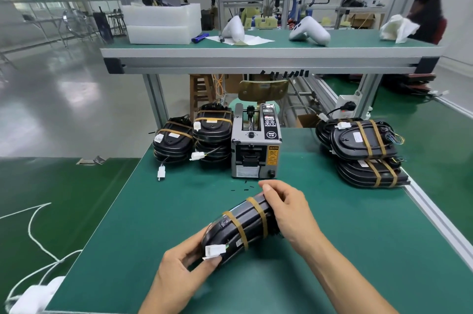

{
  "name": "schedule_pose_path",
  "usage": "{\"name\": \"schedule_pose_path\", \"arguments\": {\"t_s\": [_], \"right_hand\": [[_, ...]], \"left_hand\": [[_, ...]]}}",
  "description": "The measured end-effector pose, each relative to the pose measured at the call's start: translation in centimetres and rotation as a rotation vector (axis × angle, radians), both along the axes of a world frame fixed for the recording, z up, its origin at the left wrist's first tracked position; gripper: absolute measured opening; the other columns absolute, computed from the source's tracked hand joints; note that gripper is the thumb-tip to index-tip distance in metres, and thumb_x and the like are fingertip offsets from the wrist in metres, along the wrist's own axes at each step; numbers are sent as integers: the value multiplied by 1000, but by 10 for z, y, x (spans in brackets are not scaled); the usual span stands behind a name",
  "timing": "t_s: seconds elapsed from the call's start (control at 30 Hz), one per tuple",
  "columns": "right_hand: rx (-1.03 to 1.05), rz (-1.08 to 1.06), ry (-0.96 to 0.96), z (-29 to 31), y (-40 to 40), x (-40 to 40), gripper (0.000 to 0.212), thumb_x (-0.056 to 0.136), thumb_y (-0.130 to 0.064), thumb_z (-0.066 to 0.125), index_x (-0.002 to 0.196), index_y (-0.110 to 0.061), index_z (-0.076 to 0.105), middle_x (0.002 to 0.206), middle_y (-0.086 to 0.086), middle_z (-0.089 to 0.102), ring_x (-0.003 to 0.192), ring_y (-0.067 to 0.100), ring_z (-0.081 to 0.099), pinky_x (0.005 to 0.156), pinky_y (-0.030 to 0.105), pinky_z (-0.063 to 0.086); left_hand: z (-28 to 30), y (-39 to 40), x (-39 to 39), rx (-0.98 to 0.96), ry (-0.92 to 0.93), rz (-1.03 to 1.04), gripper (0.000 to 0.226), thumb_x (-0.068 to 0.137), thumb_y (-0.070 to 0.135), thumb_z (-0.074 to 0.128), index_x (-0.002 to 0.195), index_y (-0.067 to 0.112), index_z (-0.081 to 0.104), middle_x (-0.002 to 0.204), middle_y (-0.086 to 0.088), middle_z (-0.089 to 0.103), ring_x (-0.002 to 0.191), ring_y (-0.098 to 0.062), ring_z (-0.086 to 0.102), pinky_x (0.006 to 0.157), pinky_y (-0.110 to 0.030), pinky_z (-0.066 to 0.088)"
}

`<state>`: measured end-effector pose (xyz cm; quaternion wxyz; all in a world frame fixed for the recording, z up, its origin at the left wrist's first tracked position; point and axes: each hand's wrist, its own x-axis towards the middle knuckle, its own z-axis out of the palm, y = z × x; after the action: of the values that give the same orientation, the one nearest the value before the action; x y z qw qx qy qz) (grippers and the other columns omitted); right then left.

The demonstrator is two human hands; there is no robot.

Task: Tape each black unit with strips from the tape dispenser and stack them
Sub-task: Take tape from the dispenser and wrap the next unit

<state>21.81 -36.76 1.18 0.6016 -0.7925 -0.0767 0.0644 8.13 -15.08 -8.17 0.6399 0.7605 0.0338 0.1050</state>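
On the green table (pixel 320 249), near its front edge, I hold a black unit (pixel 245 221) between both hands, lifted and tilted so its edge faces me. My left hand (pixel 179 272) grips the near end, thumb and fingers curled round it just beside a white plug (pixel 215 251) that hangs at that end. My right hand (pixel 289 208) clamps the far end, fingers wrapped over the top. Two tan bands (pixel 258 213) cross the unit between my hands.

Behind it, at the middle of the table, stands the dispenser (pixel 256 147), grey, with a yellow caution label on its front. A few small black bits lie on the mat just before it. To its left, touching it, are two stacks (pixel 194 134) of banded units with white plugs dangling over the table edge. To its right, well apart, is another stack (pixel 363 149) of banded units near the right edge, coloured wires showing at its far side.

Beyond stands a higher bench (pixel 268 53) with white foam blocks (pixel 161 23) and two white shells (pixel 309 30). Short black strips (pixel 286 73) hang from its front rail.
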Motion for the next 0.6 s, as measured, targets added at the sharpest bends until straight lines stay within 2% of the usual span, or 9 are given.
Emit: {"name": "schedule_pose_path", "arguments": {"t_s": [0.1,0.2,0.27,0.37,0.43,0.53,0.6], "right_hand": [[-65,43,-109,19,-2,-6,18,103,-38,59,115,-35,72,100,-19,73,97,2,67,94,32,55],[-225,76,-347,34,4,-19,23,101,-39,62,122,-35,71,112,-24,69,108,-4,61,98,21,47],[-280,95,-487,40,14,-31,25,100,-37,63,124,-31,71,112,-21,68,109,-1,60,98,24,47],[-321,98,-583,44,34,-47,31,98,-40,61,124,-26,71,108,-14,69,106,9,63,96,32,49],[-344,116,-628,45,47,-58,34,97,-43,59,123,-25,70,105,-10,69,105,15,63,94,34,50],[-368,141,-691,48,64,-71,36,96,-46,61,123,-24,71,103,-8,70,101,18,63,91,35,50],[-351,196,-690,51,69,-74,42,96,-53,58,125,-25,71,108,-10,71,104,13,64,94,33,49]], "left_hand": [[2,6,-2,87,-13,-95,78,81,26,78,153,42,54,149,15,63,141,-11,58,115,-22,44],[6,13,-8,50,-82,-35,81,78,28,68,155,19,47,152,5,62,146,-20,54,118,-31,44],[12,9,-10,14,-120,-2,70,85,35,65,152,25,49,152,2,62,144,-20,56,117,-33,44],[17,0,-9,121,-94,13,67,84,44,73,148,46,52,145,18,65,136,-6,60,111,-19,46],[15,1,-7,197,-57,44,70,78,41,79,141,56,52,135,24,69,127,-1,66,106,-16,50],[11,16,-9,237,-36,36,64,82,31,80,134,56,54,125,17,76,116,-7,73,100,-19,54],[10,24,-13,250,-18,19,59,86,31,78,134,53,53,122,15,77,114,-8,74,97,-17,55]]}}
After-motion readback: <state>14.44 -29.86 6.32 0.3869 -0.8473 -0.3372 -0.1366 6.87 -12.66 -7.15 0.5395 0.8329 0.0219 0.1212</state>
